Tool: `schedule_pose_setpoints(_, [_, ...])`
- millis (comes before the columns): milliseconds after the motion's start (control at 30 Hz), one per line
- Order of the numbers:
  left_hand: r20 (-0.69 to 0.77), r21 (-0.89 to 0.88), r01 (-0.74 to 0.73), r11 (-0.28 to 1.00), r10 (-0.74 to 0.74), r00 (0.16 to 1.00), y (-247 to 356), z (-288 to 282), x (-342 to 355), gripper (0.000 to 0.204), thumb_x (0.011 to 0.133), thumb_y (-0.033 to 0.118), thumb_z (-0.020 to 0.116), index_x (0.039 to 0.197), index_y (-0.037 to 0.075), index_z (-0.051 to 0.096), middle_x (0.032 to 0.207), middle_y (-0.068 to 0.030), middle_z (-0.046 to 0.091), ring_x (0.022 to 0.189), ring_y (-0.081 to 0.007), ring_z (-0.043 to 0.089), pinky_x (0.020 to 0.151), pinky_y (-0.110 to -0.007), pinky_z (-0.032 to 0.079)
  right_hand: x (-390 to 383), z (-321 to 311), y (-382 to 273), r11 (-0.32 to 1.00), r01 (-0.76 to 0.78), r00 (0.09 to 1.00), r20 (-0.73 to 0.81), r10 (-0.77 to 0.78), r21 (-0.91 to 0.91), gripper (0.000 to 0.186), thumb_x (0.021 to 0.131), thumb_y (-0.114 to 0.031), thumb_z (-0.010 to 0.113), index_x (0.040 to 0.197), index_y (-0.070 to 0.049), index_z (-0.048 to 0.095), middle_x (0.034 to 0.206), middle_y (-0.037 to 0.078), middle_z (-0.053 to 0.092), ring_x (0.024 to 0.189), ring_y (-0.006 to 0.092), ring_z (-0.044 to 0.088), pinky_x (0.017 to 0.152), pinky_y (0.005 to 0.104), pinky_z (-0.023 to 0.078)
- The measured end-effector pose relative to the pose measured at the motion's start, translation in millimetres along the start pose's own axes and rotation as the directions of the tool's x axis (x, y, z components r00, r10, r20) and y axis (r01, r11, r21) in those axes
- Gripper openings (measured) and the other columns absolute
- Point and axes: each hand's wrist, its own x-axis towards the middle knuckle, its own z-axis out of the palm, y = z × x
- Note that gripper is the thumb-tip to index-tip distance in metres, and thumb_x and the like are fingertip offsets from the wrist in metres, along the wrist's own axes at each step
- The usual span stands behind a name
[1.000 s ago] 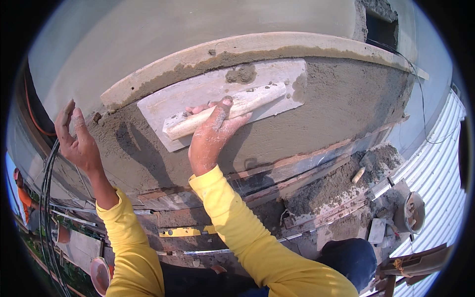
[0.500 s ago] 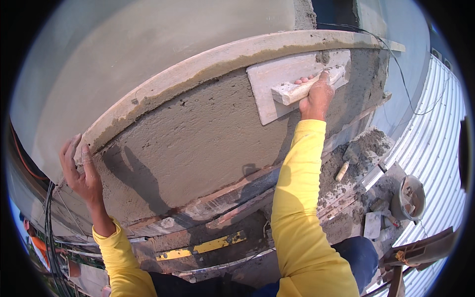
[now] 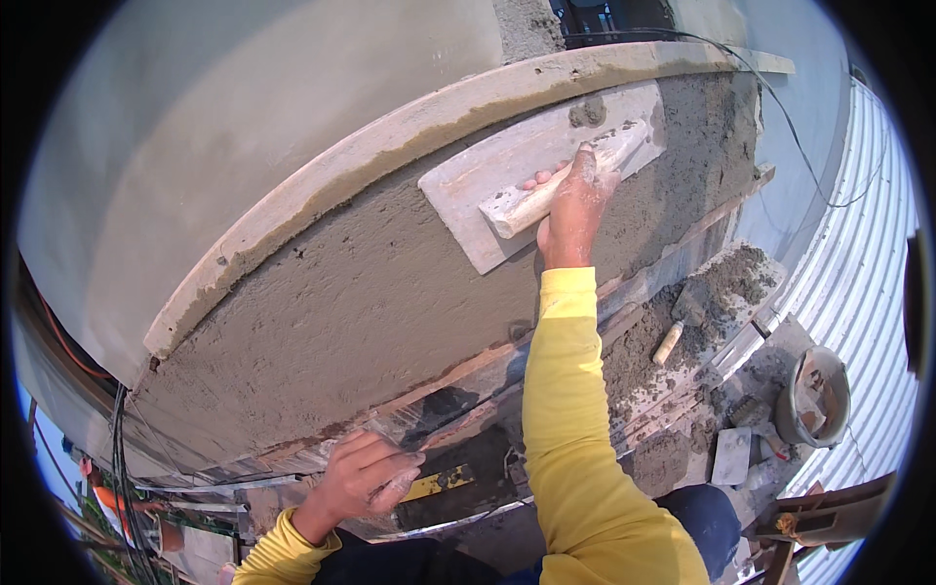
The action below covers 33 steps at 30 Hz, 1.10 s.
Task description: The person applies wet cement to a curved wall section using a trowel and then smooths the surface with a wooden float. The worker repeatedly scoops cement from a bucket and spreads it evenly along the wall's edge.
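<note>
Pale float (image 3: 463, 185) lay over rough grey plaster (image 3: 322, 292), just below the long curved-looking batten (image 3: 390, 136). Its long axis ran slantwise, lower left to upper right; one end pointed up and right, roughly along that stretch of batten. Its handle (image 3: 515, 212) followed the same slant. A mortar dab (image 3: 588, 112) sat on the float's back, near the upper-right end.

Right hand (image 3: 573, 210) grasped the handle, thumb laid over the top. Left hand (image 3: 363, 475) was released, fingers loosely bent, thumb apart, near a yellow bar (image 3: 439, 483) below the plaster.
</note>
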Motion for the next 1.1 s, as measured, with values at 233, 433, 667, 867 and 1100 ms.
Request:
schedule_pose_setpoints(233, [0.791,-0.235,0.182,0.955,0.079,0.607,-41.1,139.0,-69.4,0.039,0.1,0.035,0.071,0.131,0.011,0.07,0.121,-0.0161,0.072,0.11,-0.0388,0.069,0.092,-0.048,0.057,-48.9,30.2,10.6,0.99,-0.135,0.991,-0.015,0.135,0.05,0.071,0.114,-0.027,0.047,0.165,-0.004,0.003,0.101,0.013,0.048,0.065,0.0171,0.06,0.05,0.0331,0.058])
schedule_pose_setpoints(433, [0.878,-0.099,0.423,0.901,-0.121,0.463,-47.4,149.7,-90.4,0.042,0.103,0.042,0.068,0.132,0.012,0.069,0.119,-0.0151,0.072,0.108,-0.0365,0.071,0.09,-0.048,0.057,131.5,-34.4,-72.4,0.999,0.009,0.995,-0.103,-0.005,0.038,0.049,0.113,-0.023,0.052,0.146,0.003,0.027,0.095,0.013,0.051,0.069,0.0215,0.059,0.058,0.0423,0.059])
schedule_pose_setpoints(667, [0.873,-0.13,0.438,0.889,-0.107,0.476,-29.9,141.8,-83.1,0.041,0.107,0.044,0.064,0.129,0.01,0.07,0.119,-0.0156,0.071,0.112,-0.0364,0.069,0.096,-0.046,0.056,211.4,-77.3,-88.8,0.994,0.104,0.992,0.069,-0.105,0.014,0.057,0.109,-0.019,0.054,0.143,0.01,0.018,0.095,0.018,0.053,0.075,0.03,0.063,0.063,0.0485,0.063])
schedule_pose_setpoints(867, [0.795,-0.22,0.368,0.903,-0.053,0.605,-17.2,129.9,-113.2,0.036,0.104,0.036,0.066,0.127,0.009,0.07,0.124,-0.0155,0.069,0.115,-0.0362,0.067,0.099,-0.048,0.055,24.6,-3.6,-20.8,1.0,-0.01,1.0,0.002,0.01,-0.019,0.045,0.111,-0.019,0.054,0.142,0.001,0.028,0.099,0.013,0.051,0.074,0.0232,0.063,0.062,0.0408,0.061])
schedule_pose_setpoints(1100, [0.785,-0.112,0.368,0.923,-0.145,0.602,-1.8,82.8,-133.9,0.03,0.098,0.026,0.067,0.124,0.011,0.07,0.119,-0.0161,0.071,0.114,-0.0389,0.067,0.097,-0.051,0.055,-142.3,64.0,58.9,0.997,-0.07,0.996,0.056,0.072,-0.021,0.066,0.111,-0.021,0.054,0.155,0.0,0.009,0.101,0.014,0.049,0.072,0.0216,0.064,0.06,0.0396,0.062])
